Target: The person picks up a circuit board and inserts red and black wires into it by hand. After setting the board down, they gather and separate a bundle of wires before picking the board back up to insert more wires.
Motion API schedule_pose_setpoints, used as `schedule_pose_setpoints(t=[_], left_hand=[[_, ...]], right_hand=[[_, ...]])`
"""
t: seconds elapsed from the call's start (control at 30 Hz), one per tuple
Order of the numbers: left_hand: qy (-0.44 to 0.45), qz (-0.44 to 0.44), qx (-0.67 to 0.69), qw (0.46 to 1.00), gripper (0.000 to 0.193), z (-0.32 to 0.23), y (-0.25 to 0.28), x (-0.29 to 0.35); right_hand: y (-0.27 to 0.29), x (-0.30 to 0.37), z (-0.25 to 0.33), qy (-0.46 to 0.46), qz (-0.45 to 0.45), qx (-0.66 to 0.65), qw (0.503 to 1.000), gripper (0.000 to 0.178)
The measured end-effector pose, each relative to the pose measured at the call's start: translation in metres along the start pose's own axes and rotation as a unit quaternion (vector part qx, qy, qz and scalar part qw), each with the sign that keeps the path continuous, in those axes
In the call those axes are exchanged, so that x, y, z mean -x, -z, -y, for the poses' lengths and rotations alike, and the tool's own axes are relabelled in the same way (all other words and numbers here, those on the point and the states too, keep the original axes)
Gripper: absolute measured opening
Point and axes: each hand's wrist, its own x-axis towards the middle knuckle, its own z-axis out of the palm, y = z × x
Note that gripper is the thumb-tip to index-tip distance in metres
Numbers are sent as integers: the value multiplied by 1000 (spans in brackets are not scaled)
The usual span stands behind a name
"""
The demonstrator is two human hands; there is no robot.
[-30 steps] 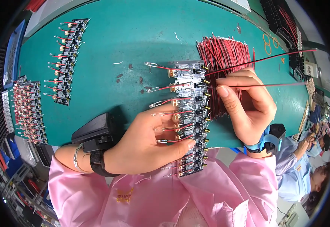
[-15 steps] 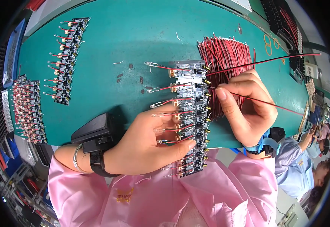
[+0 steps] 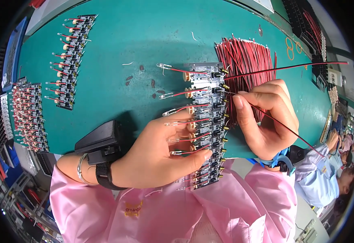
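My left hand (image 3: 167,156) grips a long panel of joined circuit boards (image 3: 209,121), thumb on its face and fingers behind its left edge. Small clear LEDs on short red wires stick out from the panel's left side. Along its right edge run several small brass-coloured parts. My right hand (image 3: 266,117) pinches a red-and-black wire (image 3: 292,131) between thumb and forefinger, its tip at the panel's right edge near the second board. Another red-and-black wire (image 3: 290,69) extends right from the top board. Behind my right hand lies a thick bundle of such wires (image 3: 248,60).
A second panel with LEDs (image 3: 69,65) lies at the far left of the green table (image 3: 144,36). Beside it sits a stack of panels (image 3: 27,115). A black wedge-shaped object (image 3: 98,139) is by my left wrist. Rubber bands (image 3: 289,48) lie far right; a co-worker (image 3: 319,178) sits at right.
The free end of the wire in my right hand has swung downward, and the hand has turned slightly. My left hand still holds the panel, which has shifted slightly right.
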Motion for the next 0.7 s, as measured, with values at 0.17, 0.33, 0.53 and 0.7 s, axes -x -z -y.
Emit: schedule_pose_setpoints(t=[0.17,0.33,0.53,0.7], left_hand=[[-11,-3,-5,1000,43,3,0,1],[-10,-6,-16,1000,43,2,-1,2],[-13,0,-34,999,43,5,0,1],[4,1,-27,1000,45,4,0,0]], right_hand=[[-1,-1,-1,-3,9,-1,1000,16],[-2,0,2,-7,9,-13,1000,14],[0,0,5,-22,29,-12,999,16],[-2,2,3,-26,24,-36,999,11]])
